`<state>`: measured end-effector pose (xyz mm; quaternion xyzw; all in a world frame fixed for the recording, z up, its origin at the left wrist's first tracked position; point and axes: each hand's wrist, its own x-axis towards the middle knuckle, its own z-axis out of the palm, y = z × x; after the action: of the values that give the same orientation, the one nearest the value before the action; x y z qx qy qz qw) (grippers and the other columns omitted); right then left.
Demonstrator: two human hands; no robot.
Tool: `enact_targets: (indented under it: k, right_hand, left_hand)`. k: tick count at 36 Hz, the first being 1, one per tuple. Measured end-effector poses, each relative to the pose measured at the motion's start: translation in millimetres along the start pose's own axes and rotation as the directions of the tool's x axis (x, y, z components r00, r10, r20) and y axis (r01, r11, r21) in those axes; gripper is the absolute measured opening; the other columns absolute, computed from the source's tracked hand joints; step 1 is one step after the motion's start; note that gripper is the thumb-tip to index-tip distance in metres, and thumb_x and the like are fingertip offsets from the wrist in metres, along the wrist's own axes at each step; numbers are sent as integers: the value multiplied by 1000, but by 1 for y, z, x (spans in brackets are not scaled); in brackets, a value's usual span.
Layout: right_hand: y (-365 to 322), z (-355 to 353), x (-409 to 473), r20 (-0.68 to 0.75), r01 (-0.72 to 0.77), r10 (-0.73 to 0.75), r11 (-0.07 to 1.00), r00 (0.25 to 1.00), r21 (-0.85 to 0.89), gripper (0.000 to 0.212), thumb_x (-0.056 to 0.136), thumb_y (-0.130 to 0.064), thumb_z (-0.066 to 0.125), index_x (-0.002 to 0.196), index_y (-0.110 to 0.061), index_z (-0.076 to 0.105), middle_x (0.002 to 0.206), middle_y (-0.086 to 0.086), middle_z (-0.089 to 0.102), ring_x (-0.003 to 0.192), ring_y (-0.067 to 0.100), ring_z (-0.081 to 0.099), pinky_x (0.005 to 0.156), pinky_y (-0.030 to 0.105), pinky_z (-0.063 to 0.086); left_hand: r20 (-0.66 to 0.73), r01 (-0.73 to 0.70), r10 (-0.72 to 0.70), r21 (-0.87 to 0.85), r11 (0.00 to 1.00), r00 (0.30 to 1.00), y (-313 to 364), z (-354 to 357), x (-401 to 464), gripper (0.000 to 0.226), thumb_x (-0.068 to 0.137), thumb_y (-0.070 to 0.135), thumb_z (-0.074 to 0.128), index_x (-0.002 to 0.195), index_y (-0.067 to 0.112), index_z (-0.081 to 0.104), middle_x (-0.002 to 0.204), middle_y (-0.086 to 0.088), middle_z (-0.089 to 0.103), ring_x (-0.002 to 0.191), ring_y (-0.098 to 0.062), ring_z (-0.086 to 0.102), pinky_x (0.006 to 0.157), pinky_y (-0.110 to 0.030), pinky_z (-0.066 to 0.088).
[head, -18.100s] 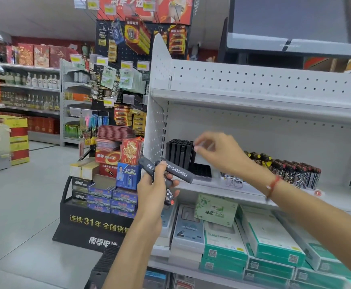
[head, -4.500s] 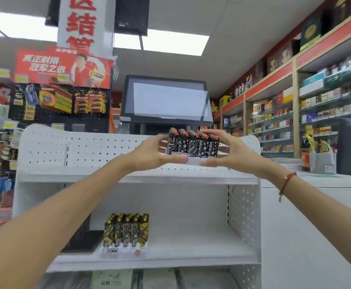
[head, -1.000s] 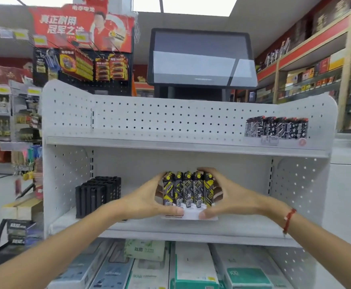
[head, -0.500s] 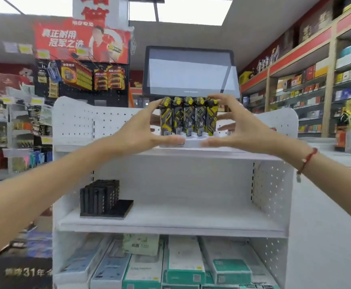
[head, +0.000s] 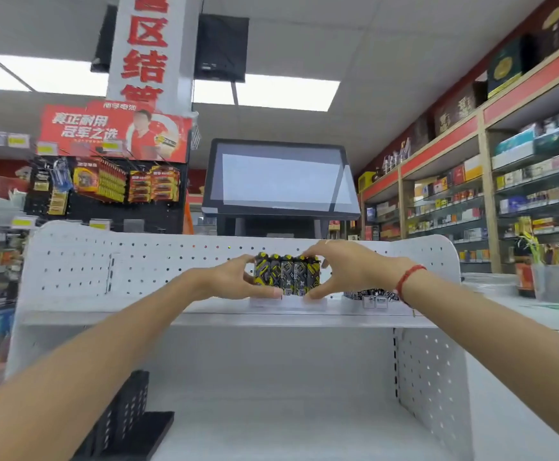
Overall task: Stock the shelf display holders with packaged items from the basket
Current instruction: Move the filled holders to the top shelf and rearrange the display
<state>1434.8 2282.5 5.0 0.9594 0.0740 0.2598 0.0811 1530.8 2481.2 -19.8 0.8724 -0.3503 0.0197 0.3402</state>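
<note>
A white display holder filled with a row of black-and-yellow lighters rests on the top shelf of the white perforated rack. My left hand grips its left side and my right hand grips its right side. A second holder of black-and-white lighters sits just to the right on the same shelf, partly hidden by my right wrist. On the lower shelf, at the left, stands a black holder of black lighters. The basket is out of view.
A register screen stands behind the rack. A battery display board hangs at the left. Wall shelves of boxed goods run along the right, beside a white counter. The lower shelf is bare right of the black holder.
Both hands carried the yellow-and-black lighter holder from the lower shelf up to the top shelf and set it down left of the black-and-white holder.
</note>
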Motion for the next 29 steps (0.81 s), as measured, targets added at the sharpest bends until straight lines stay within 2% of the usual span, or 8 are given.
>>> enact_targets:
  k: [5,9,13,15,17,21,26,29]
  right_hand:
    - [4,-3,7,31,-11,9,999,999,53,69,80,-60,61,138,-26,45,140,-6,48,122,14,47,96,30,39]
    - [6,-11,11,9,-6,5,994,1000,107,43,93,-39,54,134,-25,50,135,-2,53,119,16,51,92,28,39]
    - [5,-11,9,44,-11,6,993,999,116,36,98,-28,48,134,-24,52,134,1,56,123,21,51,105,39,39]
    - [5,-11,6,28,-11,8,997,1000,82,35,98,-26,47,132,-25,54,131,1,58,120,21,53,104,39,39]
    - [7,-13,2,12,-13,12,997,1000,71,34,97,-26,48,130,-25,56,129,0,60,116,19,55,98,36,41]
    - [19,-18,-9,22,-53,51,994,998,95,31,97,-25,49,127,-24,58,126,1,60,109,19,58,93,33,43]
    - [32,-12,-20,-8,-85,87,986,996,141,32,95,-26,52,127,-28,58,129,-1,60,102,18,63,92,37,48]
    - [33,-8,-25,-28,-96,101,982,994,161,35,94,-26,54,129,-28,56,131,-3,58,104,17,62,90,35,47]
  left_hand:
    - [145,106,-99,-41,994,984,5,-13,0,91,73,39,78,146,24,25,136,5,49,122,-14,48,100,-26,38]
    - [116,126,-117,-67,990,986,11,-22,-6,95,79,40,72,152,28,11,155,-1,27,127,-20,48,107,-29,37]
    - [33,110,-107,-115,987,994,12,-19,-8,83,85,23,71,151,19,21,140,-9,49,104,-19,65,89,-28,52]
    - [0,108,-108,-121,987,994,13,-15,-7,76,85,15,70,148,16,28,134,-11,54,96,-18,68,89,-29,53]
    - [-34,107,-112,-140,984,993,18,-8,-8,72,85,9,69,147,15,32,129,-11,59,93,-18,69,90,-30,53]
    - [-29,76,-82,-174,982,996,32,7,-9,73,84,1,68,146,17,33,116,-11,66,98,-20,66,70,-23,55]
    - [-58,58,-66,-129,990,996,47,21,-5,71,86,1,64,147,15,30,113,-15,64,91,-21,63,81,-29,54]
    - [-57,50,-59,-140,989,997,48,22,-8,69,88,2,62,147,15,29,112,-12,62,90,-19,61,77,-29,53]
